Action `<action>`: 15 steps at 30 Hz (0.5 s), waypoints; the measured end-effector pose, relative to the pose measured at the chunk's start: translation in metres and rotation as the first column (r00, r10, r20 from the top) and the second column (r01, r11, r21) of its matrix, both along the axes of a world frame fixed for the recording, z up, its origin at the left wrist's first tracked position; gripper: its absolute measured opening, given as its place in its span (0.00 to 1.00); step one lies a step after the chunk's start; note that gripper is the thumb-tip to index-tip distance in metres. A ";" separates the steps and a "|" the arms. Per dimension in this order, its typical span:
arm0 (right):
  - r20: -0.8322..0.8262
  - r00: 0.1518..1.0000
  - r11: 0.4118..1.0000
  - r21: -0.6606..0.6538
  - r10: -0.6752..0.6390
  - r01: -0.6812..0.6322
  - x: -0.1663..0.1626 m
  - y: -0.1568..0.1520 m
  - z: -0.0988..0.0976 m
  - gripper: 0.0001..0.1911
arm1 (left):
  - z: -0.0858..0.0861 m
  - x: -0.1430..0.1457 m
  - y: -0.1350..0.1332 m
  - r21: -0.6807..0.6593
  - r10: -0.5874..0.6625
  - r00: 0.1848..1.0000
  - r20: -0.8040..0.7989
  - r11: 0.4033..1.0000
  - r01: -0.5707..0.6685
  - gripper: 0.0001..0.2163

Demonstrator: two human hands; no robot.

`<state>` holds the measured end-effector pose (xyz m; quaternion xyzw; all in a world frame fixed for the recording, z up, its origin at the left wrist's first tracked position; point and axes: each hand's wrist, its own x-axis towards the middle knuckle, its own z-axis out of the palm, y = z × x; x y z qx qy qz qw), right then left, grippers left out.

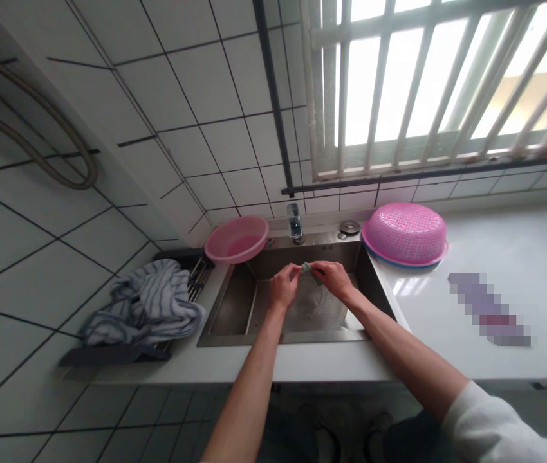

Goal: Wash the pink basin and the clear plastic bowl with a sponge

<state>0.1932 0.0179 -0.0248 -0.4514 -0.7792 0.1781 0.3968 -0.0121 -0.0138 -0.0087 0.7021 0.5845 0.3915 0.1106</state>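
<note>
My left hand (284, 287) and my right hand (334, 278) are held close together over the sink (235, 339). Between their fingertips is a small greenish cloth (305, 267), pinched from both sides. Its exact kind is too small to make out, and part of it is hidden by the fingers. Just behind the hands stands the faucet (294, 220) at the sink's back rim. Below them lies the metal basin floor, with a whitish thing (352, 321) near its front right corner, partly covered by my right forearm.
A pink basin (237, 239) rests at the sink's back left corner. An upturned pink colander (406, 233) sits on the counter to the right. Farther left, a striped towel (150, 302) lies on a dark rack. A barred window (399, 96) is above; a blurred patch covers something right.
</note>
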 end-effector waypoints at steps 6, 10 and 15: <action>-0.048 0.980 0.980 -0.062 -0.192 0.189 0.011 0.007 -0.004 0.13 | 0.000 -0.005 0.004 0.041 0.145 0.983 0.116 0.988 -0.151 0.04; 0.009 1.000 1.000 0.001 -0.015 0.015 -0.004 0.001 -0.004 0.16 | 0.001 0.003 0.001 -0.031 0.007 1.000 -0.005 1.000 -0.007 0.01; -0.027 0.996 0.996 -0.029 -0.083 0.082 0.000 0.003 -0.002 0.14 | 0.001 -0.004 0.003 -0.012 0.155 0.984 0.084 0.988 -0.154 0.05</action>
